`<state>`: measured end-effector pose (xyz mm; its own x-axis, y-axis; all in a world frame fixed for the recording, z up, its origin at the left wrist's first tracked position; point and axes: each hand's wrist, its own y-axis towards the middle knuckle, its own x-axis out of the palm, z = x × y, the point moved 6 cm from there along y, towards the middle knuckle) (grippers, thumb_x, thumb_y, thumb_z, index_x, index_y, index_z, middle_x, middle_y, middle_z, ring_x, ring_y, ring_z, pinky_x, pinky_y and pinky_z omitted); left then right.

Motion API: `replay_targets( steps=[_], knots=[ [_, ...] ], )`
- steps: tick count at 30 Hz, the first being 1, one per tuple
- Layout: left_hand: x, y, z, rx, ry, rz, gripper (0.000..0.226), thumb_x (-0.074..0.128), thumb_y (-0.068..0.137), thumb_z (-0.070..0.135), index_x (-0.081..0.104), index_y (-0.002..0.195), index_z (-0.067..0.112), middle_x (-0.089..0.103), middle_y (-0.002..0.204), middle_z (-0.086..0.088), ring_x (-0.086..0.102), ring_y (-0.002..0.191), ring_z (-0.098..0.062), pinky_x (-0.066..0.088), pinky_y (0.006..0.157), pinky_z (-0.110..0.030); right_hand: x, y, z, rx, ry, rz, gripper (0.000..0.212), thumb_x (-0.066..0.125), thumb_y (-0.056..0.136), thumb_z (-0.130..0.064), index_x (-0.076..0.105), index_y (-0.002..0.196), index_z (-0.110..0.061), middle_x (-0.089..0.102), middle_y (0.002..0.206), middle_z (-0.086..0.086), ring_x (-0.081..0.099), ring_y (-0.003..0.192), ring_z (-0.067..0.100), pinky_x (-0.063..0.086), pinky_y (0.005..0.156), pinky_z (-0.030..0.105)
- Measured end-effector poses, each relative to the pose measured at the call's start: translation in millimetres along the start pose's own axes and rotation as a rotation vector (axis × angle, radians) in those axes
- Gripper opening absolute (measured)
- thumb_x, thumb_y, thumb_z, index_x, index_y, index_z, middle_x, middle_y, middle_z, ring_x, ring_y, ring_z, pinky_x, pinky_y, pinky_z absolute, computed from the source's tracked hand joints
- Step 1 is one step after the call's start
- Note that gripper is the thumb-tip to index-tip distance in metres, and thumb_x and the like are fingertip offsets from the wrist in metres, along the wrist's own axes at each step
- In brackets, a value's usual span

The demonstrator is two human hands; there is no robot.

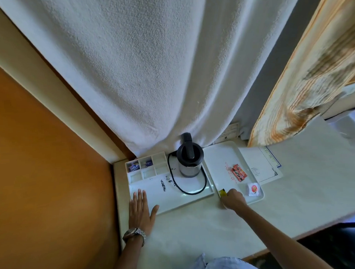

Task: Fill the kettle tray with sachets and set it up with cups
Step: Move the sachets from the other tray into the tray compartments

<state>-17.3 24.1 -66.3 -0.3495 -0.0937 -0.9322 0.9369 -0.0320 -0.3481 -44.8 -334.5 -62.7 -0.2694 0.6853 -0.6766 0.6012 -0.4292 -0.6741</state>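
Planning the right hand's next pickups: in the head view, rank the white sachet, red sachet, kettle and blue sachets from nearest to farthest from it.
From the right hand, which holds a yellow sachet:
1. White sachet, just right of it on the right tray.
2. Red sachet, farther back on that tray.
3. Kettle, back left on the kettle tray.
4. Blue sachets, in the far-left compartments.

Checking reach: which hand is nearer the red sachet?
Right. The right hand sits on the side tray just below the red sachet; the left hand lies flat across the kettle tray.
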Motion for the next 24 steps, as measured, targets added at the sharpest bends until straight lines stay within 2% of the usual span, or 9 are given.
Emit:
replay_targets(
  steps=[5,8,12,13,16,18,21,23,24],
  knots=[
    [-5,-3,2,0.013,-0.01,0.005,0.108,-0.038,0.062,0.071,-0.012,0.149,0.011,-0.013,0.16,-0.01,-0.013,0.148,-0.027,-0.02,0.117,-0.035,9,-24,-40,-0.145,0.208,0.004,0.034,0.056,0.095,-0.038,0.064,0.094,-0.006,0.069,0.089,0.011,0.07,0.08,0.027,0.06,0.073,0.037],
    [-11,-4,7,0.097,-0.028,0.046,0.1,-0.028,0.075,0.068,0.005,0.15,0.009,-0.006,0.158,-0.009,-0.021,0.146,-0.018,-0.02,0.115,-0.034,34,-45,-91,-0.218,0.574,-0.224,0.043,0.066,0.089,-0.046,0.062,0.07,-0.007,0.062,0.066,0.003,0.066,0.058,0.014,0.062,0.059,0.024],
    [-14,-4,9,0.145,-0.035,0.049,0.085,-0.011,0.091,0.057,0.027,0.146,0.005,0.009,0.155,-0.009,-0.014,0.148,-0.015,-0.006,0.117,-0.037,71,-49,-168,-0.084,0.885,-0.51,0.006,0.066,0.087,-0.003,0.062,0.082,-0.004,0.058,0.072,0.01,0.064,0.053,0.012,0.061,0.068,0.025],
    [-12,-2,8,0.142,-0.028,0.053,0.084,-0.01,0.092,0.057,0.027,0.146,0.005,0.005,0.158,-0.006,-0.016,0.147,-0.015,-0.006,0.117,-0.037,77,-47,-185,-0.035,0.951,-0.552,0.004,0.065,0.087,0.0,0.064,0.091,0.0,0.061,0.077,0.013,0.067,0.058,0.015,0.061,0.07,0.026],
    [-7,2,1,0.121,0.012,0.082,0.08,-0.007,0.092,0.058,0.018,0.148,0.007,-0.022,0.155,0.002,-0.03,0.142,-0.012,-0.005,0.119,-0.037,88,-38,-220,0.067,1.087,-0.577,0.03,0.063,0.09,0.003,0.061,0.12,0.011,0.063,0.104,0.018,0.066,0.079,0.021,0.058,0.085,0.031],
    [-5,6,-1,0.096,0.015,0.088,0.077,-0.004,0.093,0.057,0.012,0.15,0.008,-0.024,0.154,0.004,-0.028,0.143,-0.014,-0.002,0.118,-0.039,89,-31,-235,0.099,1.131,-0.545,0.033,0.063,0.091,0.005,0.06,0.123,0.01,0.063,0.106,0.017,0.064,0.076,0.019,0.054,0.095,0.032],
    [-4,9,-2,0.083,0.002,0.116,0.07,-0.001,0.094,0.057,-0.016,0.149,0.016,-0.033,0.154,0.004,-0.027,0.144,-0.016,-0.001,0.116,-0.039,89,-26,-249,0.134,1.187,-0.505,0.018,0.064,0.09,0.006,0.06,0.107,0.007,0.062,0.086,0.015,0.062,0.07,0.019,0.054,0.097,0.033],
    [-3,10,-4,0.068,0.017,0.146,0.069,0.0,0.094,0.058,-0.022,0.147,0.019,-0.033,0.155,0.002,-0.027,0.144,-0.016,-0.003,0.116,-0.038,88,-25,-253,0.147,1.229,-0.51,0.006,0.064,0.091,0.004,0.059,0.088,0.005,0.059,0.078,0.014,0.061,0.068,0.019,0.053,0.095,0.033],
    [-4,10,-4,0.058,0.021,0.151,0.07,0.001,0.094,0.058,-0.022,0.147,0.019,-0.027,0.158,0.0,-0.026,0.144,-0.017,-0.003,0.116,-0.038,88,-25,-253,0.138,1.24,-0.524,0.013,0.063,0.092,0.001,0.058,0.08,0.003,0.057,0.074,0.013,0.059,0.067,0.019,0.053,0.096,0.033]
  ],
)
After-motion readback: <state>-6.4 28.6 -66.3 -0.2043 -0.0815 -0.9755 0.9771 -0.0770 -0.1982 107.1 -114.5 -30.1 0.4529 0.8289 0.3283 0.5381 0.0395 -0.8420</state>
